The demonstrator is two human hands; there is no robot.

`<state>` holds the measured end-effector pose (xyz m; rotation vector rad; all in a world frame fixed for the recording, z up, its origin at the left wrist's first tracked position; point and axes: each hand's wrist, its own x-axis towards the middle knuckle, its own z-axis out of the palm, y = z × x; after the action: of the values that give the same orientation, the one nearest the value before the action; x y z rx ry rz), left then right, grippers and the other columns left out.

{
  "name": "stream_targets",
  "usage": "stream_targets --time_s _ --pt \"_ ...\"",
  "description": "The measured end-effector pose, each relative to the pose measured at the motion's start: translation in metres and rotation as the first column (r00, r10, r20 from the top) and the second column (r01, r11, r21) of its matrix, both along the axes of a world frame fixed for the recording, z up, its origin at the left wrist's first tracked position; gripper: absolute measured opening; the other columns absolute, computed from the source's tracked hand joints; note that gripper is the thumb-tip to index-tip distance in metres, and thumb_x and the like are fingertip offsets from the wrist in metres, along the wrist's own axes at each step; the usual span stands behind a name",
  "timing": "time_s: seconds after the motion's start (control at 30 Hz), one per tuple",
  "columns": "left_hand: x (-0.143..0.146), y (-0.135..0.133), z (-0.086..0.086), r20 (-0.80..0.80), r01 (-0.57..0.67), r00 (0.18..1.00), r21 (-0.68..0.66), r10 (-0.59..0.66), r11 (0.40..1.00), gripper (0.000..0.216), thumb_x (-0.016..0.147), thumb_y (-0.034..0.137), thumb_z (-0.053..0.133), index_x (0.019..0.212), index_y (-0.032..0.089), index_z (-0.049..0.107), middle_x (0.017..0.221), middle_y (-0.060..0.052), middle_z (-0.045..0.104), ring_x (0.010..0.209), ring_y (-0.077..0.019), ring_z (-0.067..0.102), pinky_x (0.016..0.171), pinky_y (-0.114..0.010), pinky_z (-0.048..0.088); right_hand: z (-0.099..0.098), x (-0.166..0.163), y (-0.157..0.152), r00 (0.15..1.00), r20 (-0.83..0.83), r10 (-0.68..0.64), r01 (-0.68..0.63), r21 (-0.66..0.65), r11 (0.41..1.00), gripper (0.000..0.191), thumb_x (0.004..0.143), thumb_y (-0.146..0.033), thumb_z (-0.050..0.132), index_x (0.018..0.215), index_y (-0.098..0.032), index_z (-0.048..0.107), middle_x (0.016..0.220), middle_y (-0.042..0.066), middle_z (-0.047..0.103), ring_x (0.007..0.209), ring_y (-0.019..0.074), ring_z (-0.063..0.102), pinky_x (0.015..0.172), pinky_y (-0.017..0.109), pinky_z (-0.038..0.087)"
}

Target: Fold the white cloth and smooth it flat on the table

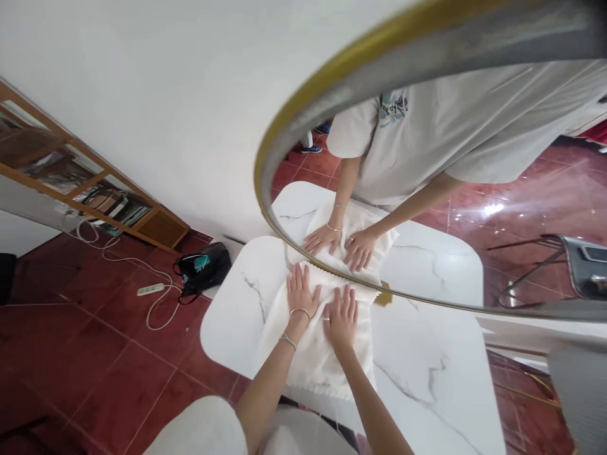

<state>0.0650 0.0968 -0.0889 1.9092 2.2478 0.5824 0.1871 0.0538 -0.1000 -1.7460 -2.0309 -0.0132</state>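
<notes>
A white cloth (322, 366) with scalloped edges lies on the white marbled table (422, 360), somewhat wrinkled between my hands. My left hand (302, 296) rests flat on its far left part, fingers stretched toward the mirror. Beside it, my right hand (342, 319) presses flat on the cloth with fingers a little apart. Bracelets circle my left wrist, and a ring shows on my right hand. Directly beyond my fingertips, the gold-rimmed mirror (408, 170) reflects both hands, the cloth and a light T-shirt.
A black bag (203, 268) sits on the red tiled floor (118, 354) at the left, near a white power strip (150, 289) and its cable. A wooden cabinet (161, 229) stands along the wall. Part of a grey surface (581, 392) shows at the right edge.
</notes>
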Motion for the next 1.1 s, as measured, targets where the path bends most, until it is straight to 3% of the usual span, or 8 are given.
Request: stream_targets --time_s 0.23,0.43,0.6,0.73,0.83,0.93,1.1 --pt "-0.083 0.032 0.002 0.03 0.063 0.998 0.002 -0.063 0.998 0.068 0.091 0.044 0.041 0.147 0.008 0.027 0.157 -0.016 0.019 0.147 -0.0275 0.012 0.119 -0.05 0.014 0.004 -0.086 0.022 0.999 -0.011 -0.041 0.041 0.036 0.998 0.067 0.095 -0.028 0.04 0.153 -0.017 0.008 0.158 0.015 0.011 0.145 0.0324 0.008 0.11 0.056 0.026" --pt "-0.112 0.062 0.0 0.079 0.061 0.995 -0.001 -0.061 0.998 0.07 0.09 0.045 0.043 0.147 0.007 0.027 0.157 -0.017 0.02 0.146 -0.0284 0.013 0.12 -0.049 0.011 0.0 -0.122 0.048 0.998 0.002 -0.065 0.065 0.05 0.997 0.06 0.095 -0.028 0.037 0.151 -0.014 0.021 0.156 0.018 0.014 0.143 0.0345 0.013 0.106 0.057 0.03" --pt "-0.132 0.092 0.003 0.083 0.049 0.995 -0.012 -0.048 0.999 0.069 0.089 0.044 0.043 0.147 0.007 0.029 0.156 -0.016 0.022 0.146 -0.029 0.016 0.12 -0.049 0.01 -0.003 -0.146 0.08 0.993 0.005 -0.118 0.118 -0.047 0.992 0.053 0.096 -0.029 0.031 0.145 -0.009 0.035 0.149 0.022 0.029 0.139 0.0342 0.02 0.105 0.055 0.029" --pt "-0.158 0.105 0.005 0.06 0.0 0.998 -0.035 0.002 0.999 0.065 0.089 0.044 0.044 0.143 0.008 0.037 0.152 -0.016 0.033 0.143 -0.0298 0.025 0.119 -0.049 0.013 0.003 -0.162 0.106 0.999 0.03 -0.023 0.026 -0.082 0.996 0.05 0.096 -0.03 0.033 0.143 -0.014 0.041 0.15 0.019 0.028 0.14 0.0338 0.02 0.108 0.053 0.024" --pt "-0.182 0.097 0.006 0.046 -0.084 0.995 -0.05 0.086 0.995 0.063 0.089 0.044 0.044 0.142 0.01 0.039 0.149 -0.016 0.039 0.14 -0.0316 0.029 0.117 -0.051 0.018 0.008 -0.173 0.111 0.993 0.046 0.105 -0.1 -0.109 0.989 0.052 0.096 -0.031 0.035 0.146 -0.017 0.037 0.156 0.016 0.017 0.144 0.0326 0.012 0.112 0.052 0.02" --pt "-0.204 0.071 0.006 0.056 -0.171 0.983 -0.052 0.174 0.984 0.063 0.09 0.043 0.044 0.143 0.01 0.038 0.146 -0.02 0.041 0.137 -0.0341 0.034 0.113 -0.051 0.028 0.012 -0.183 0.095 0.973 0.04 0.229 -0.222 -0.132 0.966 0.054 0.096 -0.035 0.037 0.147 -0.02 0.033 0.158 0.013 0.013 0.145 0.0316 0.008 0.113 0.054 0.017" --pt "-0.22 -0.006 0.007 0.05 -0.215 0.976 0.039 0.213 0.976 0.059 0.093 0.04 0.04 0.145 0.013 0.035 0.154 -0.02 0.026 0.143 -0.036 0.019 0.112 -0.055 0.029 0.017 -0.181 0.016 0.927 -0.001 0.375 -0.371 -0.147 0.917 0.056 0.095 -0.038 0.042 0.147 -0.02 0.033 0.157 0.012 0.016 0.145 0.0298 0.011 0.115 0.053 0.018"
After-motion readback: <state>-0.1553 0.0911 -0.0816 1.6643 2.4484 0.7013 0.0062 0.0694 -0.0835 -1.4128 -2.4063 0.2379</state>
